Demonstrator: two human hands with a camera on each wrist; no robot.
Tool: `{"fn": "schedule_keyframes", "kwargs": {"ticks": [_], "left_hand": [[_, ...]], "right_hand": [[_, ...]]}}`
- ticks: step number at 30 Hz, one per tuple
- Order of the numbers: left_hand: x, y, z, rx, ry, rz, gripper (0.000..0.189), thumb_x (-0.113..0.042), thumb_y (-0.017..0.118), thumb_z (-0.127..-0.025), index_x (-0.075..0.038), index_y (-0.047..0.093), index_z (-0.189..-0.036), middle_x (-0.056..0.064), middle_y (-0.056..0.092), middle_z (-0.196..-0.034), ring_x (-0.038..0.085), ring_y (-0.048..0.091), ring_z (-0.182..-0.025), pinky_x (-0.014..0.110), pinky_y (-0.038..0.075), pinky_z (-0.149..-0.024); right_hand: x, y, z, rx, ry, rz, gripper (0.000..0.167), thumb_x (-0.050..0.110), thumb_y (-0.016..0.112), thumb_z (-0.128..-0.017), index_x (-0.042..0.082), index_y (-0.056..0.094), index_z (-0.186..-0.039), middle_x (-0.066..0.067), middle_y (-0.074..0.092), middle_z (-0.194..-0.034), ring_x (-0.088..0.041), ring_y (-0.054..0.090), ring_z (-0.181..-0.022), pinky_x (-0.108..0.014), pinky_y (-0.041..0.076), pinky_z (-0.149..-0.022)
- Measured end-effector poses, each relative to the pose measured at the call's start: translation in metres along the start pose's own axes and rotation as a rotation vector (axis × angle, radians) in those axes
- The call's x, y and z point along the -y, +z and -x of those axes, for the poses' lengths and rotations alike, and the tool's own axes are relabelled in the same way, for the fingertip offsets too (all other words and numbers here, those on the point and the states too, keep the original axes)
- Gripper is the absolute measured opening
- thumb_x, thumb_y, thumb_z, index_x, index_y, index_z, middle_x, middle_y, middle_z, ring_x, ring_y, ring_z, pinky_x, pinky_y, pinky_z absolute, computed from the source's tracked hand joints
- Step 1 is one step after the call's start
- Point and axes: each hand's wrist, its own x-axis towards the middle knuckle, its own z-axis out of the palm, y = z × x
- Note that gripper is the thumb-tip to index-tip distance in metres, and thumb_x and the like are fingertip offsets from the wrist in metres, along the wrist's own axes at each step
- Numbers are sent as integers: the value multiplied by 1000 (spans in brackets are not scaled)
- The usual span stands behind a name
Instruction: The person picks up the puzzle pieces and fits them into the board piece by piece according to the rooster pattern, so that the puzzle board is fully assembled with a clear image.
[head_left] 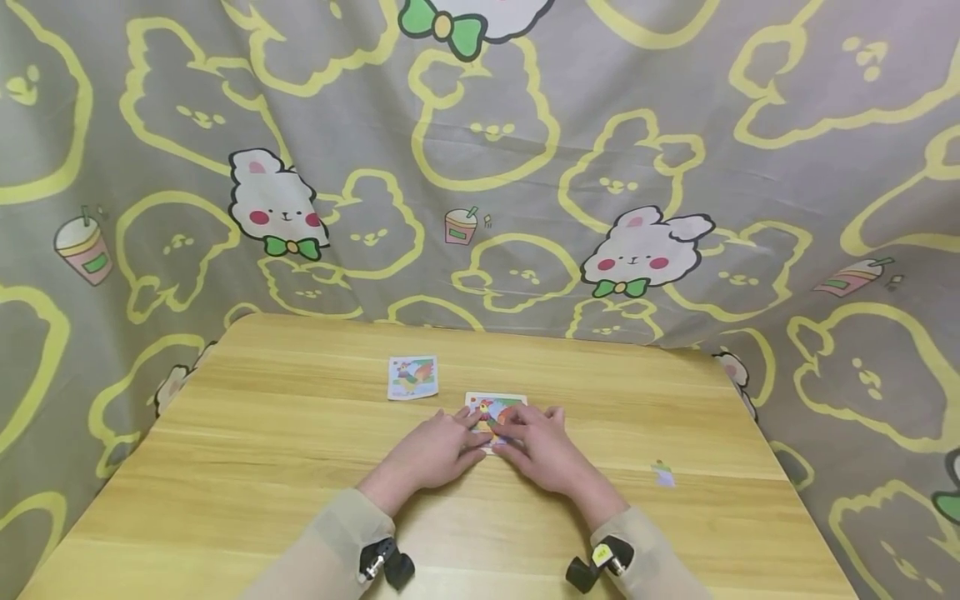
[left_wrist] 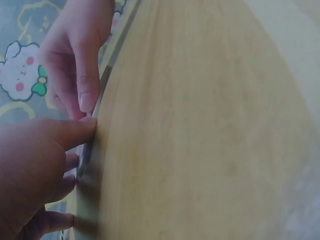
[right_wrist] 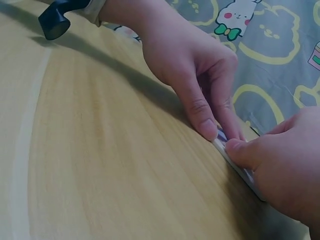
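Note:
A small jigsaw puzzle board (head_left: 497,397) with a colourful bird picture lies on the wooden table, partly covered by both hands. My left hand (head_left: 441,450) reaches in from the left, its fairly straight fingers touching the board's left part. From the right, my right hand (head_left: 546,450) lays its index finger and thumb on the lower middle of the picture. The two thumbs come close together at the near edge, also in the left wrist view, beside the left hand (left_wrist: 35,155). In the right wrist view the white board edge (right_wrist: 245,175) shows under the fingertips. Whatever lies directly beneath the fingers is hidden.
A printed picture card (head_left: 412,378) of a similar bird lies farther back on the left. One loose puzzle piece (head_left: 663,473) rests on the table (head_left: 300,467) to the right. A patterned curtain (head_left: 510,275) hangs behind and around the table.

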Motion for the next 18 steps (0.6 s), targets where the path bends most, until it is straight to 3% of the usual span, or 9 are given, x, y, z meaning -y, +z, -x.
{"fn": "schedule_keyframes", "kwargs": {"ticks": [8,18], "left_hand": [[3,1,0,-2,2,38,38,-36,61,-109,-17,71,-141,15,52,-156,38,49,-144,66,41,-112],[6,4,-2,-3,3,68,37,-35,61,-109,-17,72,-140,15,52,-156,40,47,-144,68,37,-114]], "right_hand": [[0,-2,-1,-18,27,-88,34,26,79,-98,3,79,-123,-2,64,-120,-15,59,-106,-50,24,-93],[0,3,-1,-69,82,-142,23,25,83,-95,8,84,-110,5,60,-104,-12,55,-93,-45,25,-87]]}}
